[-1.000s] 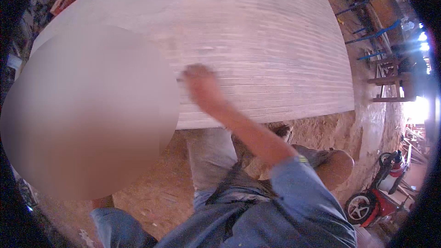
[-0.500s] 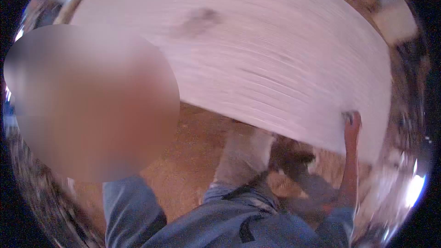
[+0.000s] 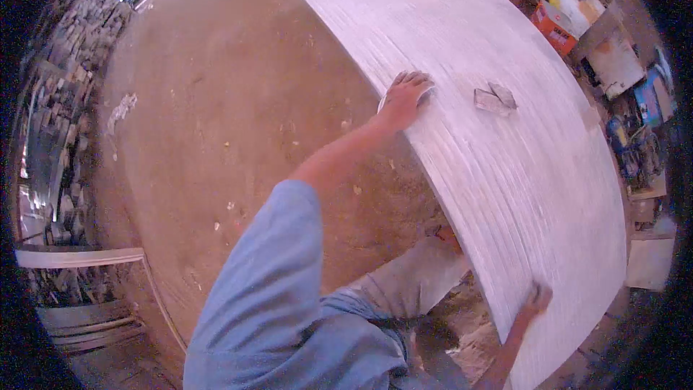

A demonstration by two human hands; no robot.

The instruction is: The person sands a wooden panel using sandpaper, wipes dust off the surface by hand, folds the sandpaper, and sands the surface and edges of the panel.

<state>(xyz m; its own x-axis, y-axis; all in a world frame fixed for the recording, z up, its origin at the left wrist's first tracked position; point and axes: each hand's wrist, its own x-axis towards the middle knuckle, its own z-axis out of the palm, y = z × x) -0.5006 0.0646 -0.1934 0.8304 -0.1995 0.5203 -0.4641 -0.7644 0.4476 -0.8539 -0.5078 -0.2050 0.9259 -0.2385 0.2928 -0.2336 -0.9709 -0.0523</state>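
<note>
A long white-coated board [image 3: 462, 43] with streaky grain runs diagonally past me. My left hand [image 3: 408, 100] lies on its near edge, fingers pressed down over a pale flat piece [image 3: 430, 92] whose edges show beside the hand; its kind is unclear. Lower down, my right hand [image 3: 537, 300] rests on the same surface with its fingers curled and blurred. Something small and dark seems to be under its fingertips, too smeared to name. Two small greyish worn pieces [image 3: 495, 100] lie on the board to the right of my left hand.
Brown dusty ground [image 3: 238, 130] spreads to the left of the board. Stacked wood pieces [image 3: 65, 115] line the far left, near a pale rail [image 3: 79, 257]. An orange box [image 3: 554, 27], cartons [image 3: 613, 61] and other clutter stand beyond the board's right side.
The view has swung, so the board now runs steeply from top to lower right. My left hand now shows on the board's edge. My right hand stays on the board, lower in view.
</note>
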